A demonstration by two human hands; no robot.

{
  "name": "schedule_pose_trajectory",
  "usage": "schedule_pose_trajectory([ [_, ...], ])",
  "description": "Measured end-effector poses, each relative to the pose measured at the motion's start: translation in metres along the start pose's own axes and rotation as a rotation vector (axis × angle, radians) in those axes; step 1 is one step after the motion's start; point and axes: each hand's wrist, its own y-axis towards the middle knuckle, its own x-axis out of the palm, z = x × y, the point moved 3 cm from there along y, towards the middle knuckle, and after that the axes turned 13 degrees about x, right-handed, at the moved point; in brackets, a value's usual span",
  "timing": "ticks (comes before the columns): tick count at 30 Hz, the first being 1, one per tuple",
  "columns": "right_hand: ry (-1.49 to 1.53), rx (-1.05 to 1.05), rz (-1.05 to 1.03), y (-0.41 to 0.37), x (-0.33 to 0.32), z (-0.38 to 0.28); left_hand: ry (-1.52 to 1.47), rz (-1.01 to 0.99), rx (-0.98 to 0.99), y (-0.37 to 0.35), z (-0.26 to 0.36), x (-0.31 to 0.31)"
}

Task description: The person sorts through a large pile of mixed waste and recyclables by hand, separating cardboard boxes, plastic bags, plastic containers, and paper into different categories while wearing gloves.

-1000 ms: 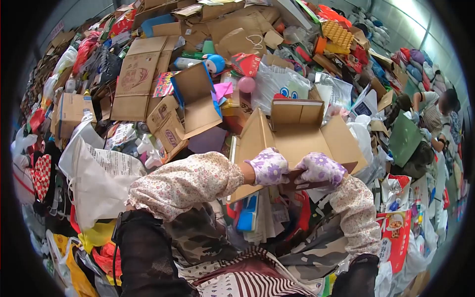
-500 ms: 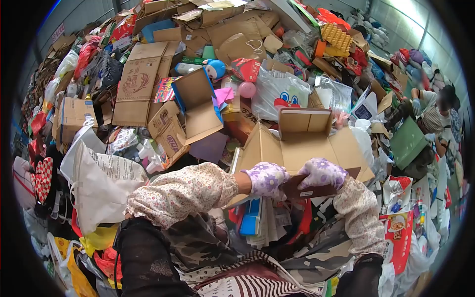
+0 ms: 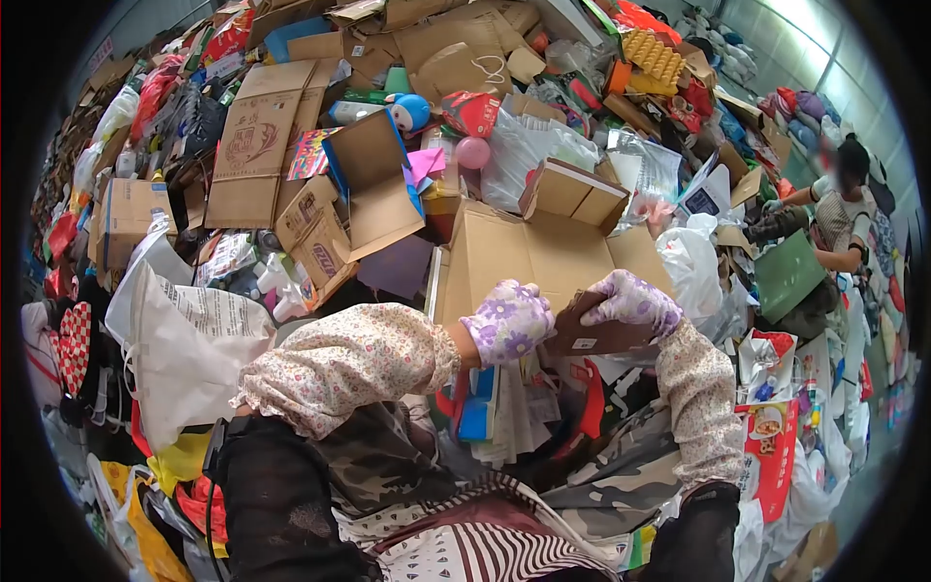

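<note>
Both hands wear white gloves with purple flowers. My left hand (image 3: 509, 322) is closed at the near edge of an opened cardboard box (image 3: 533, 254), its fingers curled and partly hidden. My right hand (image 3: 635, 303) grips the box's dark brown near flap (image 3: 603, 336), thumb toward the left hand. The box's plain brown inside faces me, with one side flap standing up at its far right. Below the hands, between my knees, a round container with a red rim (image 3: 590, 403) holds papers (image 3: 516, 412) and a blue folder-like piece (image 3: 475, 409).
A tall heap of mixed waste rises ahead, with flattened cardboard (image 3: 254, 145), a blue-edged open box (image 3: 373, 184) and a yellow egg tray (image 3: 650, 60). A white bag (image 3: 189, 349) stands at my left. Another person (image 3: 844, 209) works at the far right by a green board (image 3: 790, 276).
Both hands have risen slightly, and the box has tilted, its standing flap leaning further right. The view has shifted a little. The other person's arms have moved.
</note>
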Motion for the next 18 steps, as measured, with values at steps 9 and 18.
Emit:
schedule_pose_trajectory([
  [9,0.624,0.077,0.12,-0.03,-0.033,0.023,-0.057,0.124,0.146,-0.032,-0.004,-0.014],
  [18,-0.293,0.25,0.236,-0.008,-0.011,0.072,-0.358,0.071,-1.172,-0.149,-0.115,0.046],
])
